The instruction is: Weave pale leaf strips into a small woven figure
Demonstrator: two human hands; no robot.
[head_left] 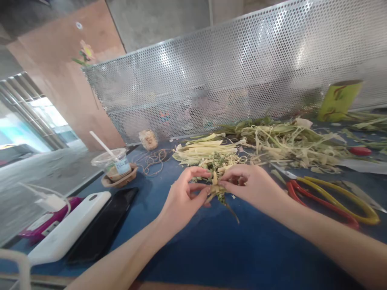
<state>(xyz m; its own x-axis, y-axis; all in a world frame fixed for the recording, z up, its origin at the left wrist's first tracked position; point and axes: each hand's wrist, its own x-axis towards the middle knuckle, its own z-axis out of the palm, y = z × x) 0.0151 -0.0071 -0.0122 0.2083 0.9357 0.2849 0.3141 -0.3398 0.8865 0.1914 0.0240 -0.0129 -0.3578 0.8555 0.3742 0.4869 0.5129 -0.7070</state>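
Note:
Between my two hands is a small bundle of pale plant strips (215, 188), with a green stem pointing down toward me. My left hand (189, 187) pinches its left side between thumb and fingers. On the other side, the thumb and forefinger of my right hand (244, 182) close on the same bundle. Just beyond lies a heap of small green sprigs (216, 160), partly covered by my fingers. Behind that, flat pale yellow-green strips (205, 150) lie side by side in a pile.
Red-and-yellow-handled scissors (329, 197) lie at right, below a tangled heap of dried leaves (293, 143). At left are twine (155, 159), a plastic cup with a straw (116, 163), a black phone (102, 225) and a white case (71, 225). A perforated metal screen (211, 72) stands behind.

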